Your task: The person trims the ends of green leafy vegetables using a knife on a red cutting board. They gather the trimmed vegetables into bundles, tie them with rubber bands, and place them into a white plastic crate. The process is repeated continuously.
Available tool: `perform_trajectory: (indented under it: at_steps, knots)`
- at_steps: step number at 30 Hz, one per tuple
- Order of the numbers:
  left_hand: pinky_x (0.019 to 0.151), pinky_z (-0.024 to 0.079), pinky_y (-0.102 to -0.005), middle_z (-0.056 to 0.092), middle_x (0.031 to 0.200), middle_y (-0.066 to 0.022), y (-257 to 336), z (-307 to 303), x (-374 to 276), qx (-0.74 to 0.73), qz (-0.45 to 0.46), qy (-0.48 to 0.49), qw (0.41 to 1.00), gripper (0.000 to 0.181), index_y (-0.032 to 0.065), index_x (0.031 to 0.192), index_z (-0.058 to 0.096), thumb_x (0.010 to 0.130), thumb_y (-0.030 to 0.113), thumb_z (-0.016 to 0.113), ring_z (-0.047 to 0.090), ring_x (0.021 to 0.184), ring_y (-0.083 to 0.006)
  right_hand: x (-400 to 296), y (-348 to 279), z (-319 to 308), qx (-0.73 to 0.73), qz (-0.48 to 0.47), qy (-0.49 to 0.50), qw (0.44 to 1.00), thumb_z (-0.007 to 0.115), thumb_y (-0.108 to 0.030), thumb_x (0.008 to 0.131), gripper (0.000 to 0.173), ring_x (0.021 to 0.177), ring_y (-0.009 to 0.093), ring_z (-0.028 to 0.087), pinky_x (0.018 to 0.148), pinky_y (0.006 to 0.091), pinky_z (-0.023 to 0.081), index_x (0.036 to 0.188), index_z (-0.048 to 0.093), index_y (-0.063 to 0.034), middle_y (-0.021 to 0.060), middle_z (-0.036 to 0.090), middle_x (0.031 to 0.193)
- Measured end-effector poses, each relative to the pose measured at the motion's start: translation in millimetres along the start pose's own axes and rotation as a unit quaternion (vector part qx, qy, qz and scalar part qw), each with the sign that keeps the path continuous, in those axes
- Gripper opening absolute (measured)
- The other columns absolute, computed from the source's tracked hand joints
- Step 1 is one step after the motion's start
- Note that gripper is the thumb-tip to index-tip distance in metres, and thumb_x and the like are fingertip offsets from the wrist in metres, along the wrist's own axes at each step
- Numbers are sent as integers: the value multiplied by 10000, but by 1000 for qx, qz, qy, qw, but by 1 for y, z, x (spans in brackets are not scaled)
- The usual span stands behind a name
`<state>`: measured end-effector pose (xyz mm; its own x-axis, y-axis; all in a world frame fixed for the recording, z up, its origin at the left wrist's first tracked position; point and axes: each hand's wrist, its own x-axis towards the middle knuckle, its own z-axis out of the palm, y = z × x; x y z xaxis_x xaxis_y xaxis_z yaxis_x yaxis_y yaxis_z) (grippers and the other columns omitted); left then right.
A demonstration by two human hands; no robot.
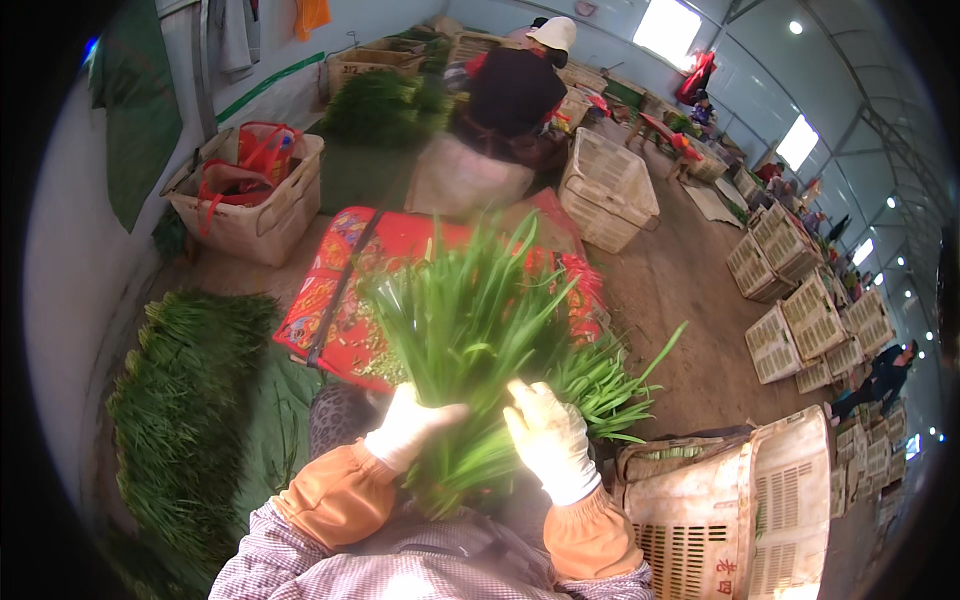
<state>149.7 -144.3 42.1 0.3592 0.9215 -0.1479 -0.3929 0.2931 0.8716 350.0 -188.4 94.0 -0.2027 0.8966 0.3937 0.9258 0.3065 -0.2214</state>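
Observation:
A large bunch of green leafy stalks (465, 322), which look like garlic chives, stands in front of my body, its leaves fanned away from me and partly blurred. My left hand (412, 427), in a pale glove, wraps the bunch's left side with the thumb across it. On the other side is my right hand (551, 435), gloved too, its fingers apart at the bunch's edge; contact there is hard to tell. Beyond the bunch lies a red patterned padded surface (337, 289) with a dark strap and scattered green trimmings. More loose chives (607, 386) lie beside my right hand.
Chives are heaped (187, 420) on a green sheet (281, 412) at left. A plastic crate (690, 517) stands close on my right, another crate (607, 187) farther ahead. A crate with red bags (255, 225) is by the wall. A person (517, 90) sits ahead.

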Motion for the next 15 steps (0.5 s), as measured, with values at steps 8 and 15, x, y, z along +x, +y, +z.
perform_trajectory:
  at_steps: [8, 15]
  knots:
    - [878, 516, -326, 677, 1075, -61, 3, 2, 0, -1, 0, -6, 1000, 458, 9, 1186, 609, 769, 53, 794, 640, 952, -173, -2, 13, 19, -151, -43, -62, 986, 641, -86, 885, 87, 749, 234, 646, 622, 324, 516, 966, 639, -55, 86, 634, 911]
    - [839, 542, -348, 688, 1066, -83, -1, -16, 13, -42, 14, 59, 997, 478, -9, 1195, 608, 771, 89, 805, 657, 925, -198, -12, 5, -19, 386, 136, 337, 848, 540, 72, 919, 130, 882, 187, 599, 825, 335, 494, 995, 581, -25, 91, 628, 956]
